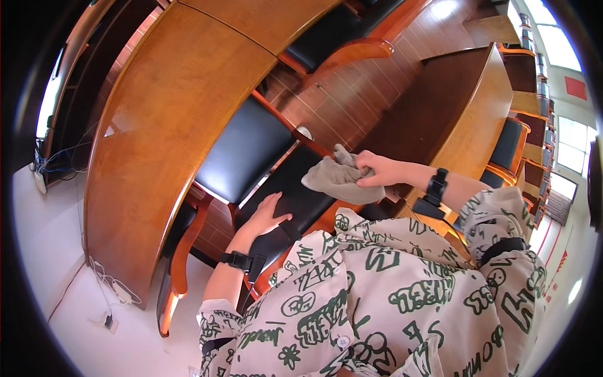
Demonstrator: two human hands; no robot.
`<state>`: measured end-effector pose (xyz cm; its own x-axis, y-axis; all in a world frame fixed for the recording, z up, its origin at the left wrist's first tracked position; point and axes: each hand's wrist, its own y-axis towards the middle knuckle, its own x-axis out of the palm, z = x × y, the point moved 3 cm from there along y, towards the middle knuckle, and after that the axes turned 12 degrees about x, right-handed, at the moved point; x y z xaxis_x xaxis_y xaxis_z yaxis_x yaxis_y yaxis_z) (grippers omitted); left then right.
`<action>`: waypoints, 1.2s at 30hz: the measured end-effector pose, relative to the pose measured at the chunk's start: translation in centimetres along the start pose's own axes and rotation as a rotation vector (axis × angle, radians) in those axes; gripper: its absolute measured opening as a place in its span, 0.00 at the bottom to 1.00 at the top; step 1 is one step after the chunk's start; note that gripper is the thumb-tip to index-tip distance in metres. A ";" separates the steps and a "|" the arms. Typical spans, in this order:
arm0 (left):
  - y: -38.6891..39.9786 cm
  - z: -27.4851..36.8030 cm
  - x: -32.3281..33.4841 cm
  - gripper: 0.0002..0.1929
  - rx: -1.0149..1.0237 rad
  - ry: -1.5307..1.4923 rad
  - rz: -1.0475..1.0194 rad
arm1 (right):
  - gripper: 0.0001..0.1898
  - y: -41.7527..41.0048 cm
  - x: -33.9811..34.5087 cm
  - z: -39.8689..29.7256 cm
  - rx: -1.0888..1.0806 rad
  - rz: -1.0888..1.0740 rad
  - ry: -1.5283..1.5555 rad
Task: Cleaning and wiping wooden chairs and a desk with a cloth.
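Note:
My right hand grips a crumpled grey-beige cloth, which hangs over the black padded seat of a wooden chair. To its left, my left hand is held over the same black padding with its fingers apart and nothing in it. Whether it touches the padding I cannot tell. Just beyond is the shiny black padding of a chair part, close to the edge of a long wooden table. A black band with a small device sits on each of my wrists.
Another black-padded armchair stands at the upper middle, and one more at the lower left. A wooden desk is on the right, with rows of chairs behind it. White cables and a power strip hang by the table's end.

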<state>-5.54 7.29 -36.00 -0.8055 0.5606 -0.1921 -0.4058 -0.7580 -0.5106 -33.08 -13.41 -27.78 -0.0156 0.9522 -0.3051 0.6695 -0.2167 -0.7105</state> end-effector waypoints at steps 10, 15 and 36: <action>-2.0 -1.8 1.4 0.43 0.044 0.076 0.051 | 0.38 -2.3 3.6 0.9 0.313 -0.117 0.320; -2.7 -2.3 1.7 0.45 0.055 0.087 0.085 | 0.28 -1.4 1.2 -2.0 0.299 -0.095 0.296; -6.4 6.6 3.2 0.49 0.160 0.178 -0.018 | 0.35 7.4 1.0 1.8 0.278 0.007 0.338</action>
<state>-8.37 11.75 -27.81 -0.7145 0.6136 -0.3362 -0.4941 -0.7827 -0.3785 -29.47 -14.49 -34.47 0.2629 0.9574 -0.1193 0.4427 -0.2295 -0.8668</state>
